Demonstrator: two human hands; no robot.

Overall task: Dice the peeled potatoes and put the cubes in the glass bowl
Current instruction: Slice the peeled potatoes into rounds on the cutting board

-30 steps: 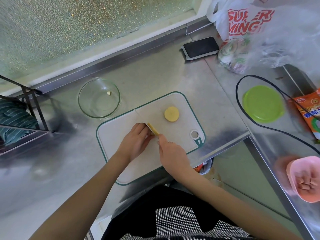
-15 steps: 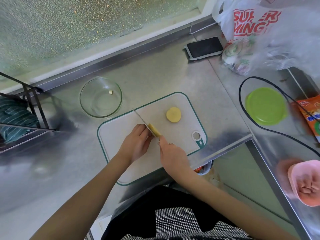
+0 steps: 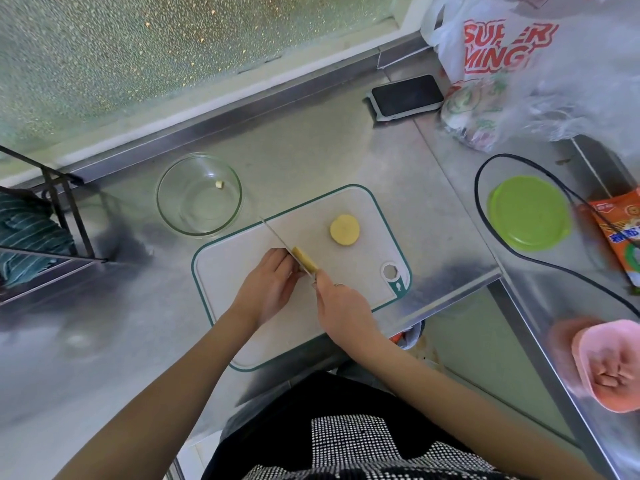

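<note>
On the white cutting board (image 3: 349, 292) with a green rim, my left hand (image 3: 270, 285) holds a yellow potato piece (image 3: 304, 259) steady with curled fingers. My right hand (image 3: 337, 304) grips the handle of a knife (image 3: 277, 235), whose thin blade runs along the potato piece and points toward the far left. A round potato slice (image 3: 344, 229) lies flat farther back on the board. The glass bowl (image 3: 199, 195) stands just beyond the board's far left corner and holds one small potato cube (image 3: 219, 184).
A black wire rack (image 3: 59, 216) with a striped cloth stands at the left. A phone (image 3: 407, 95), plastic bags (image 3: 512, 64), a green lid (image 3: 528, 213), a black cable (image 3: 485, 237), a snack packet (image 3: 620, 230) and a pink bowl (image 3: 609, 365) sit on the right counter.
The knife blade now reaches out past my left fingertips toward the bowl; one second ago it barely showed. Both hands stay in place on the potato piece.
</note>
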